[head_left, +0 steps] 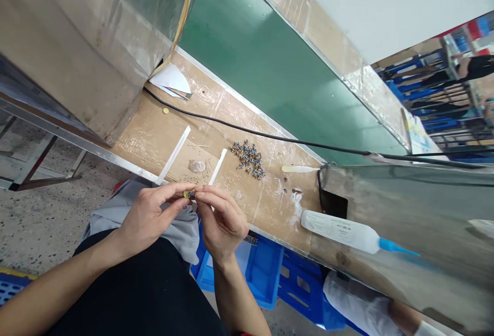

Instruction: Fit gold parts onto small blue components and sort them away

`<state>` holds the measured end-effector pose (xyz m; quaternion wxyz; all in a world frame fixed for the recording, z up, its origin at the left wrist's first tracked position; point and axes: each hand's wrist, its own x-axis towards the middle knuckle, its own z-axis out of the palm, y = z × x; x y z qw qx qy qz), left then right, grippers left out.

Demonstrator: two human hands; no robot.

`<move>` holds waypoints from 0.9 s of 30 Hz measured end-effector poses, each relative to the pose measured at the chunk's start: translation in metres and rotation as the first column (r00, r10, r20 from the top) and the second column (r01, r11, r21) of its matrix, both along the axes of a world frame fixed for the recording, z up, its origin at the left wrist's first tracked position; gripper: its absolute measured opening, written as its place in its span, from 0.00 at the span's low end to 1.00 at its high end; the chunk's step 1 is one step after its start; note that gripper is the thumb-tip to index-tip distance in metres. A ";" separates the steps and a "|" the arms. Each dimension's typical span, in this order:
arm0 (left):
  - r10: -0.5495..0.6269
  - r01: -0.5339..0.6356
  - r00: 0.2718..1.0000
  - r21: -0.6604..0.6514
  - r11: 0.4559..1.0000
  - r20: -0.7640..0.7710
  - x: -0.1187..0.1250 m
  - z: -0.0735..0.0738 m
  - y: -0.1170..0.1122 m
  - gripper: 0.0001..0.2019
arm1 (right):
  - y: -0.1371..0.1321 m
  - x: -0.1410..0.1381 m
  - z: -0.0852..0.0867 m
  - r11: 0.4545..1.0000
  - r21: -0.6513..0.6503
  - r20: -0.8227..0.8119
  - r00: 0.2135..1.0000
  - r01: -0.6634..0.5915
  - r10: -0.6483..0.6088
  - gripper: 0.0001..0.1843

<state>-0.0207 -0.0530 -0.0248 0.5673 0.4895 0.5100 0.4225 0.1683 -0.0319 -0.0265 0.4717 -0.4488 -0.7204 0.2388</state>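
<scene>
Between thumb and fingertips, my left hand [148,217] pinches a small round yellow disc [187,194]. My right hand [222,217] meets it there, its fingertips closed on a tiny blue-and-brass part [192,194] that is mostly hidden. Both hands are close together over the bench's front edge. Just beyond them, a pale putty-like lump [197,165] sits among tiny scattered bits between two white strips [174,154]. To the right lies a loose pile of small blue-and-brass parts [247,159]. Another yellow disc [165,111] rests on the cardboard-covered bench top [141,138].
A black cable [247,131] crosses the bench. On the right are a white bottle [339,230] with a blue nozzle and a pale flat stick [299,169]. Below the edge stands a blue bin [264,274]. A green panel [262,58] rises behind. A co-worker's sleeve [355,295] shows lower right.
</scene>
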 end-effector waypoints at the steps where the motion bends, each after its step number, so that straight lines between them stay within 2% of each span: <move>1: -0.003 0.003 1.000 0.006 1.000 -0.018 0.000 0.000 0.000 0.16 | 0.000 0.000 0.000 1.000 0.010 0.009 1.000 -0.006 0.006 0.17; 8: 0.014 0.021 0.977 0.163 0.986 -0.212 -0.001 0.002 -0.005 0.17 | -0.003 0.006 0.001 0.991 0.083 0.088 0.991 -0.105 0.098 0.25; 16: 0.032 0.070 0.938 0.279 0.958 -0.345 0.002 0.006 -0.011 0.18 | -0.007 0.005 0.004 0.978 0.173 0.128 0.987 -0.115 0.093 0.27; 21: 0.066 0.079 0.910 0.329 0.941 -0.409 0.005 0.009 -0.012 0.17 | -0.009 0.004 0.004 0.972 0.203 0.147 0.985 -0.119 0.090 0.29; 27: 0.079 0.077 0.893 0.323 0.943 -0.443 0.007 0.007 -0.013 0.18 | -0.008 0.006 0.000 0.966 0.215 0.161 0.981 -0.142 0.108 0.27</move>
